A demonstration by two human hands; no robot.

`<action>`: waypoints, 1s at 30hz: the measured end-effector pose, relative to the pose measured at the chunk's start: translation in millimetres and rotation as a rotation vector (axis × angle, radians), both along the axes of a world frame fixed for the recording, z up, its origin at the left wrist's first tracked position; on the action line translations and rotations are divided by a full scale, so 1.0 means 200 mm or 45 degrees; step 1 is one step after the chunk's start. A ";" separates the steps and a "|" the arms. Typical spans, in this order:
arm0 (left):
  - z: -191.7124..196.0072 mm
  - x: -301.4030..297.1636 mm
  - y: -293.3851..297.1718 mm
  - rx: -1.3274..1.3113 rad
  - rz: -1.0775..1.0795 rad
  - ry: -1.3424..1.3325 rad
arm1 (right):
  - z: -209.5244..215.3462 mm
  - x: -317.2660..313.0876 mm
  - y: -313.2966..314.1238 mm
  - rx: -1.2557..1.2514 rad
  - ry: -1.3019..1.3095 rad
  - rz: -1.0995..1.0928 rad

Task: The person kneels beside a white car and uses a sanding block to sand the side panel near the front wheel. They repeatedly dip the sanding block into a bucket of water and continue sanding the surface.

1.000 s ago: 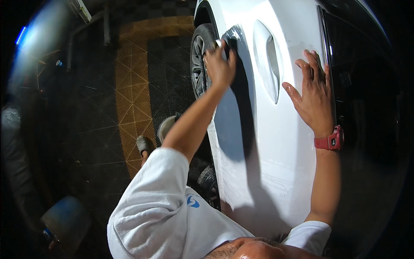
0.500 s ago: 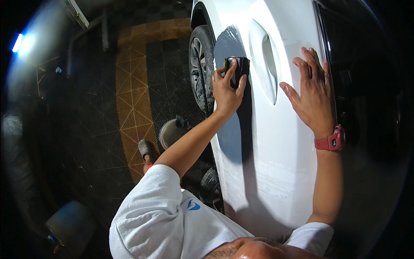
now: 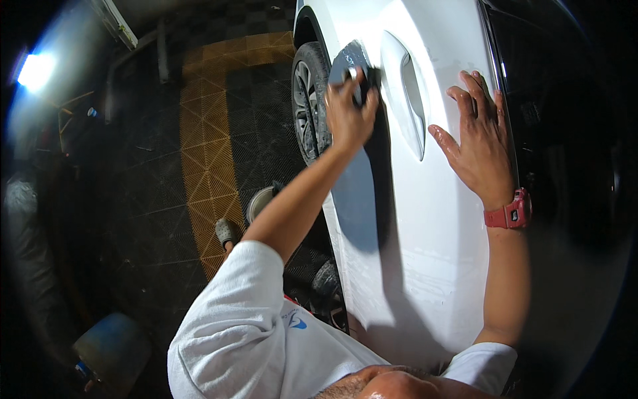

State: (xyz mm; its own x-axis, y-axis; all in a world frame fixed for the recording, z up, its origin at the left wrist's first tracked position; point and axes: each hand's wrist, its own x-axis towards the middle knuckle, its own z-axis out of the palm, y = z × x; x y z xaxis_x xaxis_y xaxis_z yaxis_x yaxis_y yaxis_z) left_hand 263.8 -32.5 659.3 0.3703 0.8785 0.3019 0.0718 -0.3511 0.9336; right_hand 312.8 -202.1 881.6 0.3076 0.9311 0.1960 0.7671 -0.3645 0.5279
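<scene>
My left hand (image 3: 349,114) grips a black sanding block (image 3: 373,78), blurred by motion. The block lies against the upper part of a grey patch (image 3: 354,209) on the side of a white car (image 3: 438,286). To its right is the white door handle (image 3: 403,86). Beyond the handle, my right hand (image 3: 480,139) rests on the white panel close to the dark window, fingers spread and holding nothing. Wet-looking skin shows on its fingers, and a red watch (image 3: 512,211) circles that wrist.
The car's wheel (image 3: 308,100) stands left of the panel. Below it on the floor is a round pale bucket (image 3: 260,203), partly behind my left arm. My foot wears a grey clog (image 3: 226,231). Dark floor tiles carry a yellow-brown band (image 3: 205,133). A blue container (image 3: 113,349) sits lower left.
My left hand has moved the sanding block up along the grey patch and slightly left. My right hand has stayed almost in place.
</scene>
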 end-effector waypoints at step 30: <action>-0.24 -0.20 -0.31 0.174 0.008 -0.014 | -0.03 0.06 -0.02 0.053 -0.153 0.139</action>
State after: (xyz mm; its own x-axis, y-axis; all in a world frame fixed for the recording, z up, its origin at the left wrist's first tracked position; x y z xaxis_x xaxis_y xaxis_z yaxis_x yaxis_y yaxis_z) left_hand 223.7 -93.6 612.2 0.3611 0.8310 0.4231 0.0642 -0.4748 0.8778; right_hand 325.5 -206.6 875.0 0.1772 0.9480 0.2645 0.7354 -0.3061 0.6045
